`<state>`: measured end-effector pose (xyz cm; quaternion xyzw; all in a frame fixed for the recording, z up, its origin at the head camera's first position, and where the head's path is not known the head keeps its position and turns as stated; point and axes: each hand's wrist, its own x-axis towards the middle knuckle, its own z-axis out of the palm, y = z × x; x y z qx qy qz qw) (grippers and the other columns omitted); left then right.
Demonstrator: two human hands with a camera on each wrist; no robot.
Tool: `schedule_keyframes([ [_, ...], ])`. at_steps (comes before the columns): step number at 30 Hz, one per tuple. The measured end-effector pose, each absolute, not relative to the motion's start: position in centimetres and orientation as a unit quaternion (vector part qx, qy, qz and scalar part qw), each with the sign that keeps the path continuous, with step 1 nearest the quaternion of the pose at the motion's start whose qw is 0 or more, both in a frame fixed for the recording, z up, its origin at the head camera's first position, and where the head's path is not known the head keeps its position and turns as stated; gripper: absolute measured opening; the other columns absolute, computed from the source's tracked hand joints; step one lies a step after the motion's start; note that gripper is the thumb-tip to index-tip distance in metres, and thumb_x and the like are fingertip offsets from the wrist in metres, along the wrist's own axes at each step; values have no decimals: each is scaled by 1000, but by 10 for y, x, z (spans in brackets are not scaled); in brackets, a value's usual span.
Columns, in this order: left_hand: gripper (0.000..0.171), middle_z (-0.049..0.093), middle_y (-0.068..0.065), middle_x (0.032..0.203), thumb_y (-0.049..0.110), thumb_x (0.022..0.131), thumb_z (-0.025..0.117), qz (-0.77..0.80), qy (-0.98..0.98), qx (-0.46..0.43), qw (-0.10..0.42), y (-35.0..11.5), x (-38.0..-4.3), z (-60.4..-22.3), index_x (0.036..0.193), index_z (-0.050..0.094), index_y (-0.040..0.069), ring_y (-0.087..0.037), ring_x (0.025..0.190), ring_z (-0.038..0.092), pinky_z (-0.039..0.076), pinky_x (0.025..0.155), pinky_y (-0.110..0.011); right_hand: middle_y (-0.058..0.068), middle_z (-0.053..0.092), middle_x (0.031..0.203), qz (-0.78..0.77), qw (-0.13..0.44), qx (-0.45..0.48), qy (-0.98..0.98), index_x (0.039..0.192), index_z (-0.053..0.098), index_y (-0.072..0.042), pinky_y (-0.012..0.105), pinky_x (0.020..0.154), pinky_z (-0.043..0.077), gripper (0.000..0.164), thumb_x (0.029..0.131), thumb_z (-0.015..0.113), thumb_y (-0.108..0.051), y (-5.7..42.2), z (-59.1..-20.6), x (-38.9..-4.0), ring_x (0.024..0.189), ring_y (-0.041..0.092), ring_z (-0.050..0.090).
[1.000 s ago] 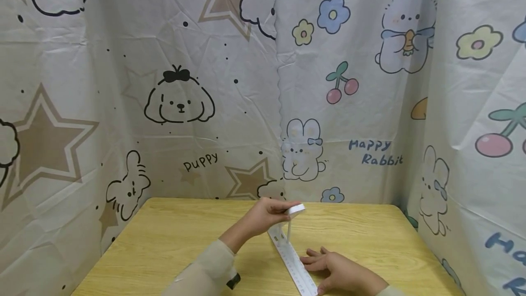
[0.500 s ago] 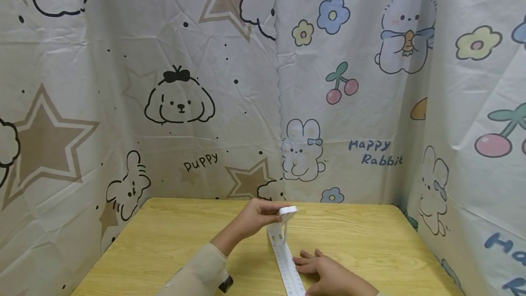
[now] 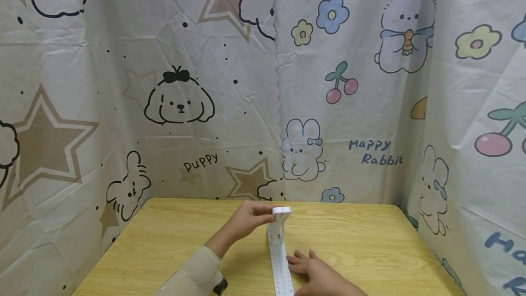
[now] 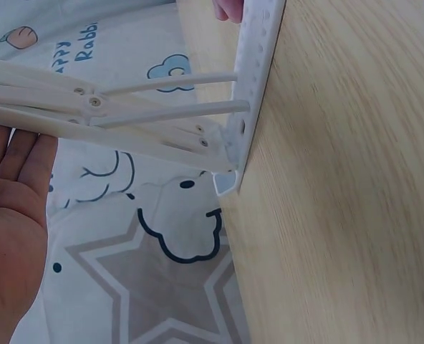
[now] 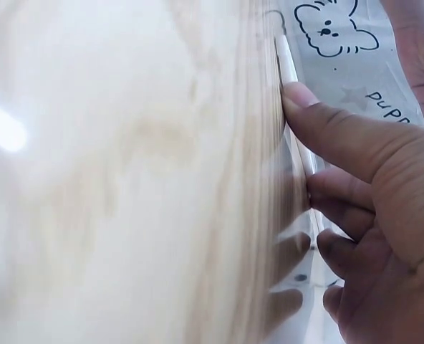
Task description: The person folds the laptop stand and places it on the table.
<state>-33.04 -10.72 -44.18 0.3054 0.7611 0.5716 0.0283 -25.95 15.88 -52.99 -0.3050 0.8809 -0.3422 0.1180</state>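
White hinged stand, partly unfolded

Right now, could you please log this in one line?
left hand: grips white stand | right hand: touches base | base: on table

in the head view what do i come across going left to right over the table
left sleeve, left hand, white stand, right hand
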Motion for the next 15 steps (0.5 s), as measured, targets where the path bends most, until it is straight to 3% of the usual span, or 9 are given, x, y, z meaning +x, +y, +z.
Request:
schedule_keyframes([
  [7, 28, 75, -7, 121, 17, 94, 75, 572, 765, 294, 21, -112, -334, -446, 121, 76, 10, -17, 108, 72, 60, 92, -31, 9, 52, 153, -322, 96, -312, 889, 140, 62, -6, 75, 117, 10, 82, 73, 88, -45, 148, -532, -258, 148, 42, 35],
  [15, 27, 74, -13, 121, 12, 94, 75, 592, 751, 290, 29, -115, -333, -447, 120, 75, 4, -17, 108, 71, 60, 94, -30, 10, 53, 153, -316, 97, -296, 896, 138, 64, -6, 74, 118, 11, 80, 71, 91, -41, 142, -527, -255, 148, 44, 35],
])
